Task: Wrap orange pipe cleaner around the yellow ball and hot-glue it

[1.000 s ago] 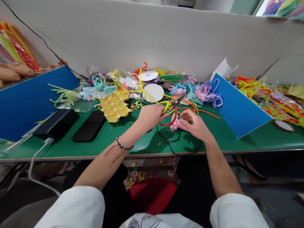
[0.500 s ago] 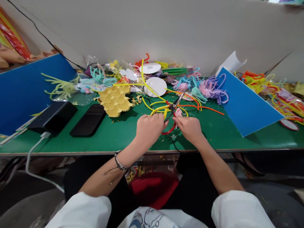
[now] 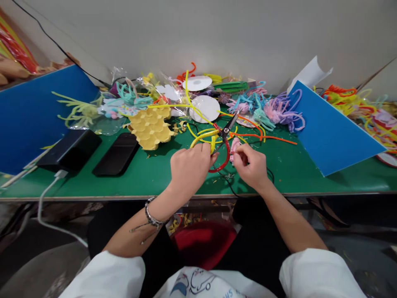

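Observation:
My left hand (image 3: pixel 190 165) is closed round a bent yellow pipe cleaner (image 3: pixel 201 136), whose loop rises above the knuckles. Beside its thumb, a pair of scissors (image 3: pixel 226 131) with dark blades and red handles points away from me, the blades apart. One red handle loop curves between my two hands. My right hand (image 3: pixel 252 165) is just right of that loop, thumb and forefinger pinched together; what they hold, if anything, is too small to make out. A pink fuzzy piece (image 3: pixel 235 145) is close to those fingertips. Orange pipe cleaners (image 3: pixel 276 138) lie beyond.
Left on the green table (image 3: pixel 161 178) are a phone (image 3: pixel 117 155), a black box (image 3: pixel 70 151) with a white cable, and a yellow egg-carton piece (image 3: pixel 151 130). White discs (image 3: pixel 204 108) and fuzzy bundles (image 3: pixel 279 111) lie behind. Blue boards (image 3: pixel 338 128) stand at both sides.
My right hand has come away from the red scissor handle, slightly right, and its fingers are now curled in a pinch. My left hand keeps the yellow pipe cleaner. The view has shifted slightly.

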`<state>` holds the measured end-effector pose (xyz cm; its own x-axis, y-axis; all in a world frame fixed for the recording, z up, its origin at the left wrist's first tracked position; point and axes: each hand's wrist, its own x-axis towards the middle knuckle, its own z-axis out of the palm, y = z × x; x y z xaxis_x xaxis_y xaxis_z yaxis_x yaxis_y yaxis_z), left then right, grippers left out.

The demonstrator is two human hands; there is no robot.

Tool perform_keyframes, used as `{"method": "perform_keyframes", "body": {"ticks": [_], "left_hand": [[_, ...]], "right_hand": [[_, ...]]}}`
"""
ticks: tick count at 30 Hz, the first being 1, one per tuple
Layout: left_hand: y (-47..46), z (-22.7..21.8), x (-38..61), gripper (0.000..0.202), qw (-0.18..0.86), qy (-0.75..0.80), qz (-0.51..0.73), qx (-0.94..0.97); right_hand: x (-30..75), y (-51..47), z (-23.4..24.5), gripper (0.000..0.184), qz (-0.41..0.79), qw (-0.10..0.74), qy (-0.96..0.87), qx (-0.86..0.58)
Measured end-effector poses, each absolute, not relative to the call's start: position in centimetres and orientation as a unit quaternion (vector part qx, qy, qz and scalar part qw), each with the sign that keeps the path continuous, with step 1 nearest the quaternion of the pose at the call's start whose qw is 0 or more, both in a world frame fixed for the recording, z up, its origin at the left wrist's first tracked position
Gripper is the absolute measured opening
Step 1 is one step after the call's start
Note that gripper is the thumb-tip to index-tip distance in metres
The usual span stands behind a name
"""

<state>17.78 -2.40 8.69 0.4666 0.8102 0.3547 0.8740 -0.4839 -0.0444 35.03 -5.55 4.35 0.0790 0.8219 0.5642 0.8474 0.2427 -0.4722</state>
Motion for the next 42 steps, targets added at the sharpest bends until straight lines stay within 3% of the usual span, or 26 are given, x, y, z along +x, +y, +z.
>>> {"method": "perform_keyframes", "body": {"ticks": [7, 14, 26, 37, 42], "left_hand": [[-2.9, 9.1, 18.8, 0.042, 0.098, -0.483, -0.145, -0.858], [-3.5, 9.7, 19.5, 0.042, 0.068, -0.488, -0.097, -0.865], [-2.6, 9.3, 19.4, 0.039, 0.076, -0.501, -0.121, -0.854], [-1.3, 10.2, 17.2, 0.039, 0.071, -0.562, -0.129, -0.814], [-1.2, 10.5, 16.3, 0.039, 0.078, -0.575, -0.128, -0.804]], "right_hand": [[34.8, -5.8, 4.4, 0.031, -0.148, 0.269, -0.698, -0.647], [35.3, -5.7, 4.7, 0.036, -0.182, 0.255, -0.699, -0.643], [36.5, -5.6, 5.5, 0.024, 0.084, 0.505, -0.613, -0.602], [42.3, -2.0, 4.7, 0.025, 0.098, 0.648, -0.505, -0.562], [44.0, -1.4, 5.2, 0.031, 0.265, 0.783, -0.356, -0.436]]}}
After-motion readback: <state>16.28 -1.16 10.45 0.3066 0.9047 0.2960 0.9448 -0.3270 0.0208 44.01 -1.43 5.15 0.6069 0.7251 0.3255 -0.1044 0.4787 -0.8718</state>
